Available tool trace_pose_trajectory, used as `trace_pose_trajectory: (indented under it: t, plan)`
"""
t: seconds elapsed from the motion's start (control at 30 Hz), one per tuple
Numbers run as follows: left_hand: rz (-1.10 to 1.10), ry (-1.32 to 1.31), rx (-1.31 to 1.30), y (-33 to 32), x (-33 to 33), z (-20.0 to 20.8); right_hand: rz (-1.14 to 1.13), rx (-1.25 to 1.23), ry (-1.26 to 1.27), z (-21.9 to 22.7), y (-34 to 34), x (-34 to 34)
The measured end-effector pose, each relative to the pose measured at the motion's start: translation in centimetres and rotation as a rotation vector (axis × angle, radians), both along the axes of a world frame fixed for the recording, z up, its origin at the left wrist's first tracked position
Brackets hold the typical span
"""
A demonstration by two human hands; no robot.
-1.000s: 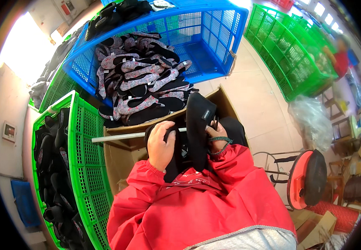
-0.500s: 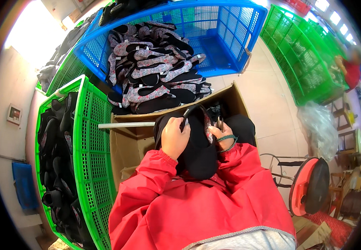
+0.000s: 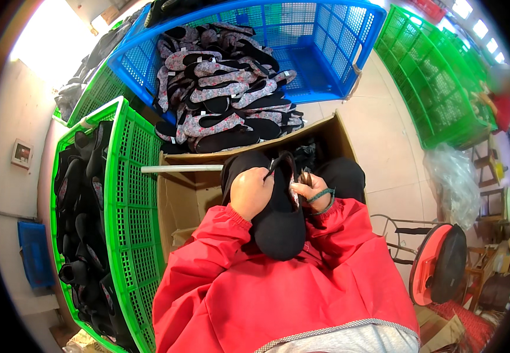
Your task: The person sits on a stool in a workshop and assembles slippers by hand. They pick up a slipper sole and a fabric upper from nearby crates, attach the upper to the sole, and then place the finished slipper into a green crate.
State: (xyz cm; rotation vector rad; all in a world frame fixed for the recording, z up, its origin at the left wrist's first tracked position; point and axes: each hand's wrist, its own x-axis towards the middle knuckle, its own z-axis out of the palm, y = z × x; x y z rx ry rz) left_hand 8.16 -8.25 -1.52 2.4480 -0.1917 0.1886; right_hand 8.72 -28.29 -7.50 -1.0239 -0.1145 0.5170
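Note:
A black fabric slipper point(image 3: 280, 232) with a floral lining rests over my lap, its rounded toe toward me. My left hand point(image 3: 252, 193) is closed round the left edge of its opening. On the other side, my right hand point(image 3: 310, 189) pinches the right edge, with the thumb against the floral lining. A small dark metal tool point(image 3: 306, 176) with narrow tips sticks up from that same hand; its kind is hard to make out. A green band point(image 3: 322, 196) circles my right wrist. My fingertips inside the opening are partly hidden.
An open cardboard box point(image 3: 181, 203) stands before me, a pale rod point(image 3: 181, 169) across its left side. Beyond is a blue crate point(image 3: 320, 70) piled with floral-lined slippers point(image 3: 220, 94). Green crates point(image 3: 134, 194) flank me; a round stool point(image 3: 443, 265) stands right. A person point(image 3: 502, 109) sits far right.
The slipper has tilted, so its toe shows lower and its opening looks narrower. My left hand has turned slightly over the edge. Both hands keep hold of the slipper.

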Motion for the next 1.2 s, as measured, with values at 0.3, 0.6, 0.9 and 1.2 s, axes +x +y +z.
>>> trace_pose_trajectory:
  t: [0.3, 0.6, 0.9, 1.2]
  plan:
    - [0.215, -0.021, -0.090, 2.1, -2.1, 4.5, 0.345, -0.003, 0.030, 0.8, 1.0, -1.6]
    - [-0.182, -0.159, -0.114, 5.9, -2.8, 2.3, 0.437, -0.073, 0.000, 1.3, 2.5, -2.4]
    - [-0.316, 0.002, -0.181, 7.1, -2.3, 1.1, -0.200, -0.409, -0.340, 1.3, 5.9, -3.4]
    - [-0.441, 0.281, -0.363, 8.7, -3.3, 0.3, 0.172, -0.291, -0.341, -0.6, 5.5, -2.9]
